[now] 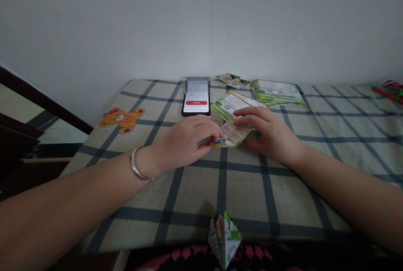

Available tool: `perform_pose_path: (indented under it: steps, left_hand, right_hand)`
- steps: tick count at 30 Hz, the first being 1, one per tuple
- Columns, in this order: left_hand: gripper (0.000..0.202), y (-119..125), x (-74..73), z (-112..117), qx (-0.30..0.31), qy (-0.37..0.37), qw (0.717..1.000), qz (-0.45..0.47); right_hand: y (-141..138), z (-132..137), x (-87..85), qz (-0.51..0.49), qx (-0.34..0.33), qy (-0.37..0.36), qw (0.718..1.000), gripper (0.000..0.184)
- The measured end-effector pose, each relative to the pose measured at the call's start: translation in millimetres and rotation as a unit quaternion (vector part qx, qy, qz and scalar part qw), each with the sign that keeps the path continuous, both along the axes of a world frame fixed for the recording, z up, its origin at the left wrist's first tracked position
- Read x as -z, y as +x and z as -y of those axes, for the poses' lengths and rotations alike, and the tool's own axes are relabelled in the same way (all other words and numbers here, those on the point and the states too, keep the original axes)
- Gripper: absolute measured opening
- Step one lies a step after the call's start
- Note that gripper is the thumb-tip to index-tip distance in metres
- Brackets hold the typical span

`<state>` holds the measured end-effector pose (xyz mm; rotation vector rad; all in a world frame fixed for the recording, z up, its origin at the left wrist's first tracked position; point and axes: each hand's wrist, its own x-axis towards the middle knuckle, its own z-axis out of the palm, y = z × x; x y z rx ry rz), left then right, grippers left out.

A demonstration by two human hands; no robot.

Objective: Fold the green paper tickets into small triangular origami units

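Note:
Between my hands is a printed paper leaflet, orange, white and green, lying over the checked tablecloth. My left hand, with a silver bangle at its wrist, is closed on the leaflet's left corner. My right hand holds its right side, fingers on top and thumb low at the edge. Just beyond them lies another leaflet with green edges, partly covered by my right fingers. At the near table edge stands a folded paper piece with pointed tips, touched by neither hand.
A phone with a lit screen lies at the back. Small folded papers and a stack of leaflets sit along the wall. An orange bear picture is on the cloth at left. A red object lies far right.

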<state>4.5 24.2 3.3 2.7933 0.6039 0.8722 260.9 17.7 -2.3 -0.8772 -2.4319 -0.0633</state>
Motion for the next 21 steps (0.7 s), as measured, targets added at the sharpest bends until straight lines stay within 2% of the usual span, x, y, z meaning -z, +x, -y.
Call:
perform_pose_path:
  steps: [5,8,11,15,18,21]
  left_hand:
    - [0.016,0,0.4,0,-0.004,-0.02,1.0,0.001]
    - [0.014,0,1.9,0,-0.03,-0.031,0.999,-0.001]
    - [0.016,0,4.0,0,-0.051,-0.02,0.998,0.005]
    - [0.02,0,3.5,0,-0.041,0.006,0.999,-0.01]
    - [0.013,0,0.3,1,-0.023,0.021,0.999,-0.022]
    - [0.006,0,-1.9,2,-0.032,0.032,0.999,-0.008]
  right_hand:
    - [0,2,-2.6,0.009,-0.013,-0.008,1.0,0.021]
    - [0,3,-4.5,0.009,-0.016,-0.01,1.0,0.016]
    - [-1,6,-6.0,-0.001,-0.023,-0.012,1.0,0.011]
    - [-2,9,-6.9,-0.012,-0.017,-0.015,1.0,0.008]
    - [-3,11,-6.9,-0.005,-0.004,-0.021,1.0,0.007]
    - [-3,13,-7.0,-0.02,0.004,-0.034,0.999,0.006]
